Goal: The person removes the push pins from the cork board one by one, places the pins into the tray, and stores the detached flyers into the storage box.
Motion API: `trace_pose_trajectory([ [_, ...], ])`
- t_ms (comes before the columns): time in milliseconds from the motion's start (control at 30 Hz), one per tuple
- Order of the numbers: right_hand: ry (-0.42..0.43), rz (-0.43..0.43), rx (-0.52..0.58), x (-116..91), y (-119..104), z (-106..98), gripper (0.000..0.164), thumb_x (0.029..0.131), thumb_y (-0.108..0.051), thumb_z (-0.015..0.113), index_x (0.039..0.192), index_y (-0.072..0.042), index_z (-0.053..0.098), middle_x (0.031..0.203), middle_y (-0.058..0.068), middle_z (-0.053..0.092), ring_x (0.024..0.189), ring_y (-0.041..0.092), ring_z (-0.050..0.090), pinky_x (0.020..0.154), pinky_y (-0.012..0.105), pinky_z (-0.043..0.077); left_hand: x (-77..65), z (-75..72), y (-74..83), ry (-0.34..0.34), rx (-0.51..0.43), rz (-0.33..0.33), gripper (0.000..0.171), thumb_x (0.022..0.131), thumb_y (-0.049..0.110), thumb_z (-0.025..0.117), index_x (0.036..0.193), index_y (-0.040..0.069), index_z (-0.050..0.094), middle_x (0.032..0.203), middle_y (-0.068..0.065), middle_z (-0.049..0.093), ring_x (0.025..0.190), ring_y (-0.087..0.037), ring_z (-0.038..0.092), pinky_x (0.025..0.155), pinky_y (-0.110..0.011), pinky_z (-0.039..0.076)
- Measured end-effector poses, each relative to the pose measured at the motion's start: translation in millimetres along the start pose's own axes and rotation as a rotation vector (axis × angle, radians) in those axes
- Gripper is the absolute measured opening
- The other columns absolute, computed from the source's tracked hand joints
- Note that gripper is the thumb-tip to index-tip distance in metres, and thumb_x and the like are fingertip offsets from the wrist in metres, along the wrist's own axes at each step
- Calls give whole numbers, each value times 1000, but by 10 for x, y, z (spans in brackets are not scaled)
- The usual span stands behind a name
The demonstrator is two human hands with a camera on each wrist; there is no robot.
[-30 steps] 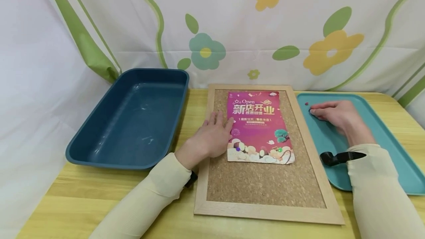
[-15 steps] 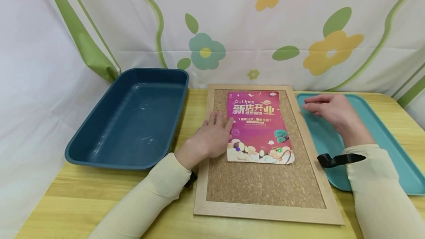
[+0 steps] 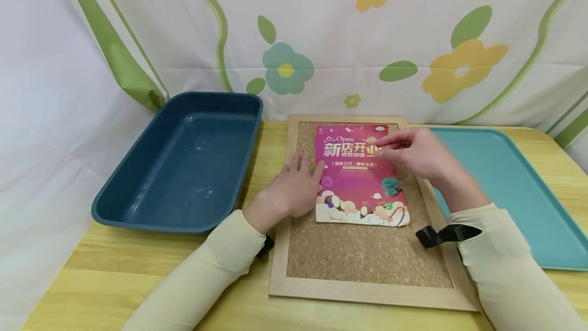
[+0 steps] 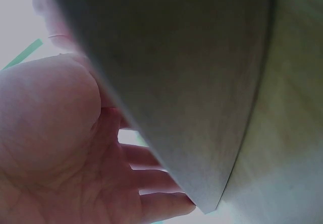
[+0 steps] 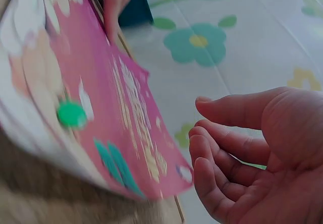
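Observation:
My left hand (image 3: 294,193) rests on the left side of the cork board (image 3: 367,254) with its fingers spread and touches the poster's left edge. The purple-pink poster (image 3: 351,183) lies on the board. A blue-purple push pin (image 3: 331,205) sits at its lower left and a green push pin (image 5: 72,114) at its lower right. Over the poster's upper right hangs my right hand (image 3: 424,155), its fingers bent and thumb close to the fingertips. Whether something small is between them does not show. In the right wrist view the poster's top right corner is near the fingertips.
A deep dark blue basin (image 3: 181,230) stands to the left of the board. Partly under the right arm, a flat teal tray (image 3: 510,208) lies to the right. A flowered curtain (image 3: 321,29) closes off the back of the wooden table (image 3: 115,280).
My right hand has gone from a red and a dark blue speck at the tray's left side, leftward to above the poster's upper right. The left hand has stayed in place.

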State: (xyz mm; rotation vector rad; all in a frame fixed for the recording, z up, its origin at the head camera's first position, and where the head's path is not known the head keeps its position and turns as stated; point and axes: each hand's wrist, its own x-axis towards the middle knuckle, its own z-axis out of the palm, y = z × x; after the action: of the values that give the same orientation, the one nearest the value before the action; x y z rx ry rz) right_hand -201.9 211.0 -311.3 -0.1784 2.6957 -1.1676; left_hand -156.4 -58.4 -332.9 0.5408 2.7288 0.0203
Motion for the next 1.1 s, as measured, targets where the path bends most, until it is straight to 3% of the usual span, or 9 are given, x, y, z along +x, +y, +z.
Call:
trace_pose_trajectory([
  [233, -83, -36, 17, -70, -200, 195, 36, 98, -30, 78, 127, -8, 76, 114, 11, 76, 97, 23, 70, 77, 31, 59, -7, -5, 0, -2, 14, 4, 64, 115, 37, 35, 172, 15, 14, 179, -24, 3, 166, -45, 4, 132, -56, 25],
  [600, -220, -165, -21, -143, -335, 432, 24, 94, -17, 82, 115, -6, 79, 100, 7, 80, 85, 20, 71, 73, 28, 58, 11, -9, 0, -14, 6, -8, 67, 115, 40, 38, 172, 16, 14, 179, -23, 4, 166, -44, 5, 132, -56, 24],
  [933, -337, -189, -54, -174, -376, 595, 13, 94, -15, 82, 105, -7, 80, 94, 4, 79, 82, 15, 71, 77, 31, 60, 9, -20, -3, -10, 18, -4, 66, 115, 39, 38, 172, 15, 15, 179, -24, 4, 166, -44, 4, 132, -56, 24],
  [1100, -355, -187, -67, -193, -386, 672, 9, 94, -10, 80, 102, -6, 80, 89, 4, 77, 73, 14, 68, 72, 31, 59, 8, -18, -2, -11, 23, -1, 66, 115, 38, 37, 172, 15, 15, 179, -24, 5, 166, -44, 5, 132, -56, 24],
])
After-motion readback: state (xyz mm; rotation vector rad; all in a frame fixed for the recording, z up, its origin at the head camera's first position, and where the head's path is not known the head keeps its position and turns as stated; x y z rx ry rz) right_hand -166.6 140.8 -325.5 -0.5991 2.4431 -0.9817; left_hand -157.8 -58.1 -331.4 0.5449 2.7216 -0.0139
